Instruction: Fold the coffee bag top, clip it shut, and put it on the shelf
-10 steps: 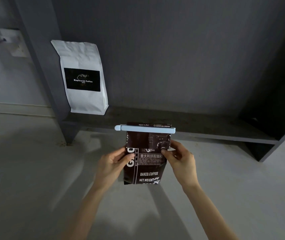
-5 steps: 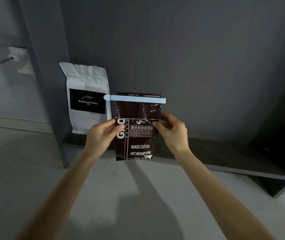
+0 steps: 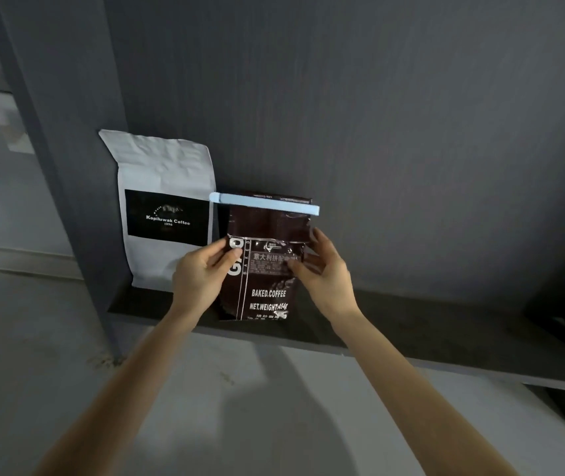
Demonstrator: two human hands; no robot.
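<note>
The left hand [image 3: 202, 274] pinches the brown bag [image 3: 267, 259] at its 9 o'clock edge, thumb on the front face and fingers curled behind. The right hand [image 3: 322, 274] grips the 3 o'clock edge, thumb tip pressed on the front label and the other fingers spread along the side and behind; whether every finger touches cannot be told. The bag stands upright between them, long axis running 12 to 6 o'clock, its printed front facing the camera and the text reading right way up. Its bottom edge sits at the shelf [image 3: 411, 341] board, near the front lip, though actual contact cannot be made out. The top is folded over and clamped by a pale blue clip [image 3: 263, 203], which lies across the bag from 9 to 3 o'clock, dipping slightly toward the right, both ends overhanging the bag's sides. At 9 o'clock from the brown bag, just beside it, a white bag [image 3: 164, 207] with a black label stands upright on the shelf against the dark back panel [image 3: 394, 132].
</note>
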